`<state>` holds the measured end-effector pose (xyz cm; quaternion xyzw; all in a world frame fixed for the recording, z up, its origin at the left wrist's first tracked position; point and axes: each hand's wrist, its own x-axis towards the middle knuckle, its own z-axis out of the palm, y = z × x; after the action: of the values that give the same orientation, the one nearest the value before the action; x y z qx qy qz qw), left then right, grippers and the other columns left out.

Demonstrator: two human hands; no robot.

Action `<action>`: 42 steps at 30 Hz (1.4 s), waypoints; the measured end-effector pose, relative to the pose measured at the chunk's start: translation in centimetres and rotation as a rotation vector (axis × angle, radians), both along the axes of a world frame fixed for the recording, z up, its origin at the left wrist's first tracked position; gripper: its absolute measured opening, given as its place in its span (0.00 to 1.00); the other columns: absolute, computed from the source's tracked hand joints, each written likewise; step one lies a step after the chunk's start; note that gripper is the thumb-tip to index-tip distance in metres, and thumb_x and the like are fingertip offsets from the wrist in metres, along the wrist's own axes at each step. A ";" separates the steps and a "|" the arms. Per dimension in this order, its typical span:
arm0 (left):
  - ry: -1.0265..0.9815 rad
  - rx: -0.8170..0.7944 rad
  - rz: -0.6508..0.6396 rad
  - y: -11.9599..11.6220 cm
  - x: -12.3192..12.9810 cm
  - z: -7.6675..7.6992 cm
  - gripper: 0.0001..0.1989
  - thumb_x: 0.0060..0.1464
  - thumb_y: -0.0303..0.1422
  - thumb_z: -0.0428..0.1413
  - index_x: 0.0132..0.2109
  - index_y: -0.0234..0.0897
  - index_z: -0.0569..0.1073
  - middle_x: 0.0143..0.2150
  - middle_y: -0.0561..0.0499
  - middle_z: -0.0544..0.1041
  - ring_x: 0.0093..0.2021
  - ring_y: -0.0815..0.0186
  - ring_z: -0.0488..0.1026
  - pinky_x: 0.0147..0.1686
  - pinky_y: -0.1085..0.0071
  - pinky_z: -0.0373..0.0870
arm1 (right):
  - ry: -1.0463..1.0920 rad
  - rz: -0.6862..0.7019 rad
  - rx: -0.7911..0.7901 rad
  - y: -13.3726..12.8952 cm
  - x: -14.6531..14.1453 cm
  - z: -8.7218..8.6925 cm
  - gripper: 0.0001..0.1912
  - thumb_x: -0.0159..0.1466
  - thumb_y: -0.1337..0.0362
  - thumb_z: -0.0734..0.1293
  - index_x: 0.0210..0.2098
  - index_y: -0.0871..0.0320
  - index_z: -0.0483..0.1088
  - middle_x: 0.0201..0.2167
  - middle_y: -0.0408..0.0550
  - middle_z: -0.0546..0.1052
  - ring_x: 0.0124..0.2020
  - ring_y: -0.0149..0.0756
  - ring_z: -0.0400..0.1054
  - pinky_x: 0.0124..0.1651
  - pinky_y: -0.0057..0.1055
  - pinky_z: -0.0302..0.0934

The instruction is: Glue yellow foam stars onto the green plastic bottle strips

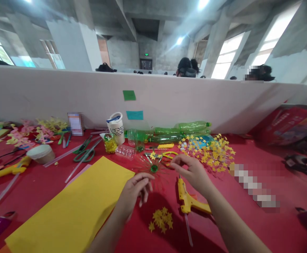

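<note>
A green bottle top (154,168), cut into thin strips that fan out, lies on the red table in front of me. A yellow paper star (152,155) sits on its far strips. At the near left side of the strips is my left hand (136,191), its fingers loosely bent and apart, with nothing seen in them. My right hand (190,168) is beside the right strips, thumb and fingertips brought together; whatever they pinch is too small to make out. Below that hand lies a yellow hot glue gun (185,198) with a clear glue stick. Loose yellow stars (162,219) form a small pile nearer me.
Yellow paper sheets (74,207) cover the left front. Scissors (84,155), a paper cup (115,128) and green bottles (179,131) stand or lie farther back. A star-covered piece (213,151) is at right. A second glue gun (8,170) lies left. A white partition (158,98) bounds the table.
</note>
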<state>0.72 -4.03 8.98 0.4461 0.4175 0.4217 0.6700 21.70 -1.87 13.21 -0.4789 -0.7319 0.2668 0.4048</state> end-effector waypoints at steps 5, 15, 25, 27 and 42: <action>-0.087 -0.073 0.010 1.2 1.0 2.4 0.19 0.53 0.33 0.49 0.52 0.35 0.64 0.27 0.52 0.73 0.15 0.76 0.61 0.11 0.81 0.49 | 0.021 -0.085 -0.037 1.7 0.5 0.4 0.06 0.60 0.61 0.61 0.29 0.57 0.65 0.17 0.37 0.61 0.19 0.27 0.54 0.22 0.24 0.47; -0.203 -0.107 0.095 2.1 4.7 0.0 0.22 0.51 0.28 0.53 0.54 0.33 0.61 0.41 0.41 0.75 0.31 0.64 0.75 0.31 0.68 0.70 | -0.118 0.020 -0.059 2.7 -0.2 -1.6 0.04 0.59 0.66 0.62 0.28 0.56 0.66 0.18 0.37 0.64 0.19 0.26 0.55 0.22 0.22 0.47; -0.169 -0.100 0.151 2.2 5.0 -0.9 0.15 0.48 0.29 0.56 0.45 0.32 0.70 0.45 0.41 0.74 0.40 0.58 0.75 0.39 0.63 0.72 | -0.298 0.045 -0.084 2.7 -0.7 -1.9 0.04 0.57 0.68 0.61 0.28 0.57 0.67 0.18 0.37 0.66 0.19 0.25 0.56 0.22 0.21 0.45; -0.160 -0.103 0.153 2.2 5.0 -0.9 0.15 0.47 0.29 0.56 0.45 0.32 0.70 0.45 0.40 0.75 0.40 0.57 0.75 0.37 0.63 0.72 | -0.297 0.030 -0.072 2.8 -0.8 -2.1 0.04 0.57 0.68 0.61 0.28 0.56 0.67 0.19 0.38 0.67 0.19 0.26 0.57 0.23 0.22 0.45; -0.128 -0.094 0.137 2.2 4.9 -1.0 0.14 0.49 0.30 0.55 0.45 0.31 0.70 0.45 0.40 0.75 0.40 0.57 0.75 0.29 0.69 0.73 | -0.241 -0.069 -0.099 3.9 -1.4 -4.8 0.04 0.57 0.65 0.61 0.28 0.56 0.66 0.21 0.40 0.71 0.21 0.28 0.62 0.23 0.23 0.49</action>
<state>5.62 -1.82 8.02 0.3568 0.4228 0.4738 0.6852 20.33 2.00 8.38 -0.5519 -0.7440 0.2292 0.2988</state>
